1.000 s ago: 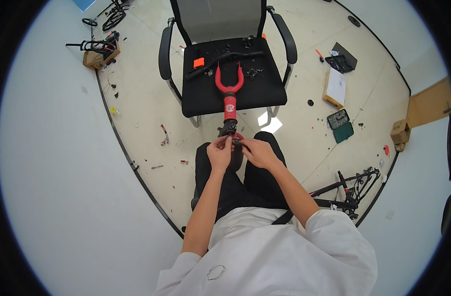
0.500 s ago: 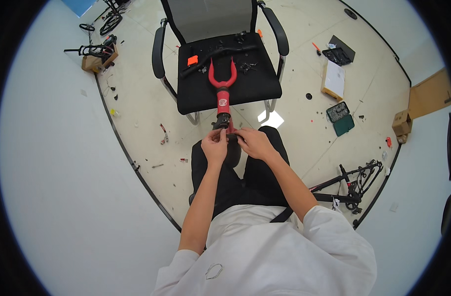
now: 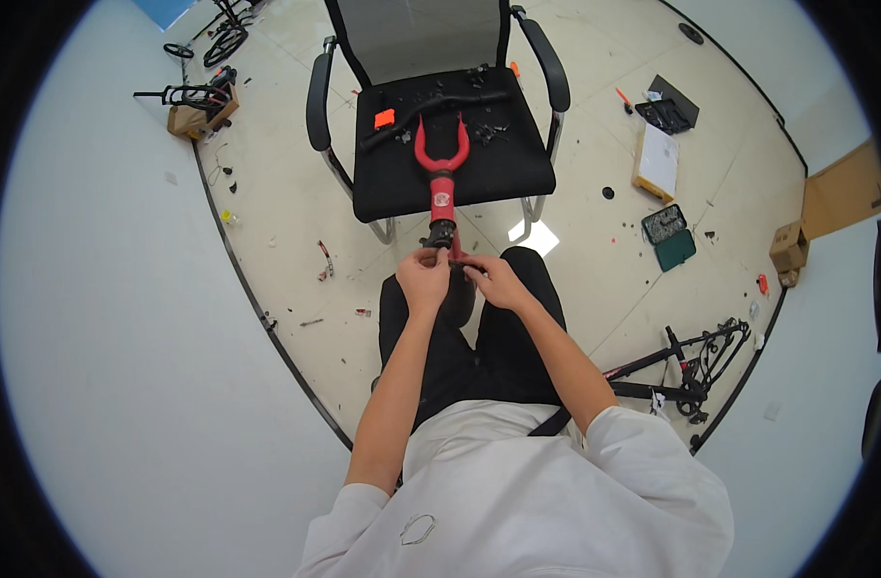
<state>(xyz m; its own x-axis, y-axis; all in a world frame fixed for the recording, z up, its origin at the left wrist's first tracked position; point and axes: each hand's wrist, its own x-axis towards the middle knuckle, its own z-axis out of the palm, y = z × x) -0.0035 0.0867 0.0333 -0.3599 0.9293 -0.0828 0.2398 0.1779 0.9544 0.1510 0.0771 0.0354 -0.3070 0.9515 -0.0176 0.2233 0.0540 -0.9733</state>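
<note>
A red bicycle fork [image 3: 442, 159] points away from me, its two prongs lying over the chair seat. Its red tube runs back toward my lap and ends in a black clamp [image 3: 440, 234]. Right at this clamp, my left hand [image 3: 424, 281] is closed in a pinch, and whatever lies in its fingertips is hidden. Beside it, my right hand [image 3: 496, 281] pinches at a small dark part next to a thin red piece [image 3: 457, 249]; its kind does not show. Below the hands, a dark rounded piece [image 3: 457, 306] sits between my thighs.
The black office chair [image 3: 517, 173] in front carries a black handlebar [image 3: 435, 104], an orange block [image 3: 384, 118] and small black parts. On the floor at right lie a green case [image 3: 673, 249], a white-topped box [image 3: 657, 162] and a black bicycle frame [image 3: 686, 385]. A cardboard box [image 3: 195, 118] stands far left.
The whole view has shifted slightly, so the chair and floor things appear a little further right. Both hands stay at the clamp, the left fingers curled in slightly more.
</note>
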